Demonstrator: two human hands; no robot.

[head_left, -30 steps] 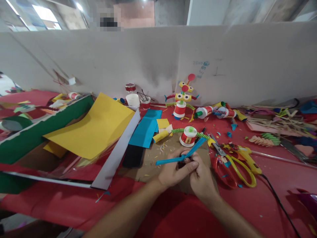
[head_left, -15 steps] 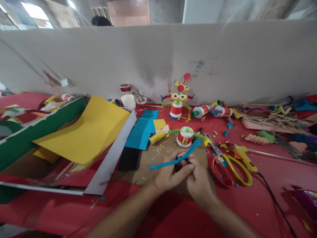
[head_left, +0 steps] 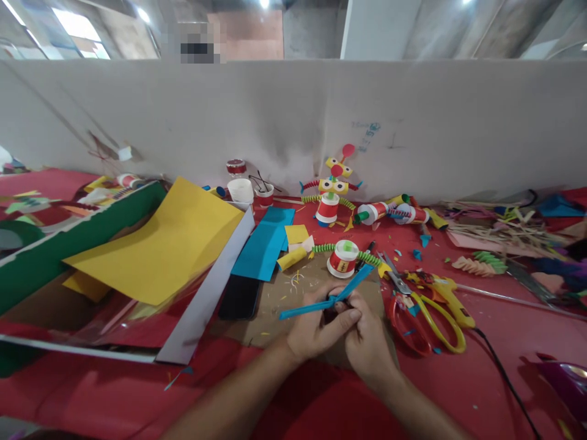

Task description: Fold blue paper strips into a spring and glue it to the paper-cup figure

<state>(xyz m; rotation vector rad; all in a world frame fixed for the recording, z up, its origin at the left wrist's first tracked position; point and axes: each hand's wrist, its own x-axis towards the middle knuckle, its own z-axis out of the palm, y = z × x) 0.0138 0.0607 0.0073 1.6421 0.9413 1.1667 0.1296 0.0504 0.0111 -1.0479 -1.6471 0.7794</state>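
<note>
Two narrow blue paper strips [head_left: 353, 282] cross at one end, spread in a wide V above my hands. My left hand [head_left: 316, 327] is closed around the joined end, its thumb lying across toward the other hand. Fingers of my right hand [head_left: 367, 327] are curled at that same join and pinch the strips. The fingertips partly hide where the papers meet. Just beyond stands an upturned red and white paper cup [head_left: 343, 260] with green folded-paper arms. Brown cardboard [head_left: 275, 315] lies under my hands.
Red-and-yellow scissors [head_left: 424, 315] and a yellow glue gun [head_left: 456, 299] lie to the right, its cord running forward. A phone [head_left: 239, 297], blue paper [head_left: 263, 244] and a box [head_left: 183, 324] holding yellow paper are leftward. A finished cup figure [head_left: 328, 208] stands behind, before a white partition [head_left: 206, 116].
The camera view has tilted slightly, so the scene sits a little lower. My hands keep nearly the same grip on the blue strips.
</note>
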